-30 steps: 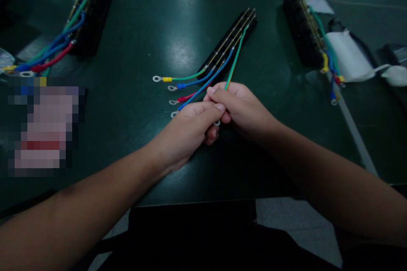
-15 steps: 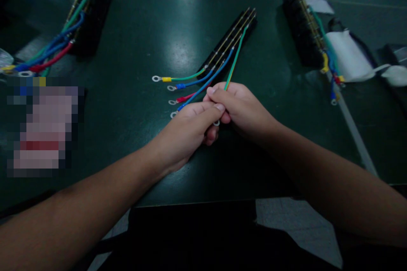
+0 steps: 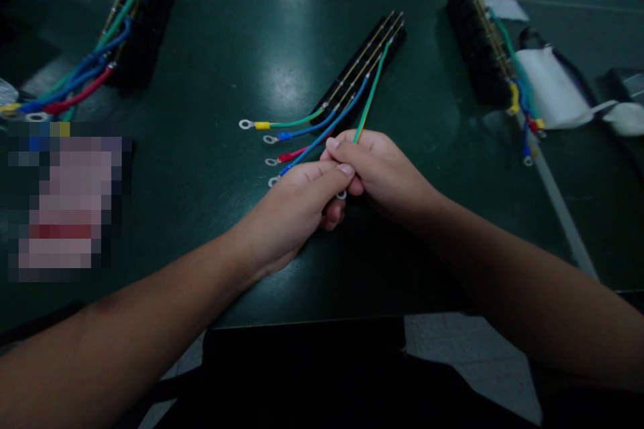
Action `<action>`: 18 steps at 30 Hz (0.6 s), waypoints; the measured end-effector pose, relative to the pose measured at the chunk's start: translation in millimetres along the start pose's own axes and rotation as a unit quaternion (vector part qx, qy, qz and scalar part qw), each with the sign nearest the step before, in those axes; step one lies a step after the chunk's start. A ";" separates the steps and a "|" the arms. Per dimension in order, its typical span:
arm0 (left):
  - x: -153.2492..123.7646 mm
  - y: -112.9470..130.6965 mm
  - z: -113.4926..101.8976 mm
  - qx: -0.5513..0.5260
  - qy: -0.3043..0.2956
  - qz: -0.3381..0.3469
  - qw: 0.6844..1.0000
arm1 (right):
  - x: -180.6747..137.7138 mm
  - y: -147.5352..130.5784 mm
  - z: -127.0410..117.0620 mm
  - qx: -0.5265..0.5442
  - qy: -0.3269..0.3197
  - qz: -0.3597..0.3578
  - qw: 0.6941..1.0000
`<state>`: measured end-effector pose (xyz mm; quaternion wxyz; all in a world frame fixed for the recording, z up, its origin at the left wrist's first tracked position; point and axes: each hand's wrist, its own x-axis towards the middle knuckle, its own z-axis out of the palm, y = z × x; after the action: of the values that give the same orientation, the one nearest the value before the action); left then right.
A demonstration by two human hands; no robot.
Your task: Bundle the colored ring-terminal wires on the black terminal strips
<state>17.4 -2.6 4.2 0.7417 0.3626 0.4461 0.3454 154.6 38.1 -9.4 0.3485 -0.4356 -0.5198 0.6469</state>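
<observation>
Both my hands meet over the dark green table, closed on the lower end of a green-and-yellow wire (image 3: 371, 97). My right hand (image 3: 385, 164) pinches the wire, and my left hand (image 3: 312, 198) grips its end, where a ring terminal (image 3: 341, 194) peeks out below the thumb. That wire runs up to a long black terminal block (image 3: 365, 64) with brass strips along its top. Beside my left hand, other wires from the block fan out leftward: a green one (image 3: 296, 123), blue ones (image 3: 316, 127) and a red one (image 3: 296, 153), each tipped with a ring terminal.
Another wired black block (image 3: 145, 33) lies at the upper left, and one more (image 3: 477, 47) at the upper right. Near the latter is a white pouch-like item (image 3: 553, 90). A blurred-out flat object (image 3: 75, 194) lies on the left. The table's front edge (image 3: 312, 323) runs close to me.
Almost nothing differs. The view has shifted very slightly, while both hands keep the same grip on the green-and-yellow wire.
</observation>
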 end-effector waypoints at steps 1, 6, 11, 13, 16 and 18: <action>0.0 0.3 0.0 0.000 0.001 0.000 1.000 | 0.1 -0.2 0.1 0.000 0.000 0.000 1.000; -0.2 0.9 0.4 0.004 0.001 -0.002 1.000 | -0.1 -0.4 0.6 -0.002 0.002 0.000 1.000; -0.4 0.2 0.7 0.002 0.001 0.000 1.000 | -0.2 0.1 0.8 0.006 0.003 0.006 1.000; -0.3 0.4 0.9 0.002 0.002 -0.002 1.000 | 0.1 0.1 0.6 0.005 0.002 0.006 1.000; -0.1 1.0 1.1 0.001 0.006 -0.004 1.000 | 0.5 -0.1 0.5 0.004 -0.001 0.009 1.000; 0.0 1.2 1.1 0.001 0.004 -0.002 1.000 | 0.5 -0.4 0.7 0.004 -0.001 0.009 1.000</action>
<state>18.2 -2.2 5.6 0.7404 0.3605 0.4503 0.3449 153.8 38.4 -9.1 0.3441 -0.4383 -0.5135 0.6526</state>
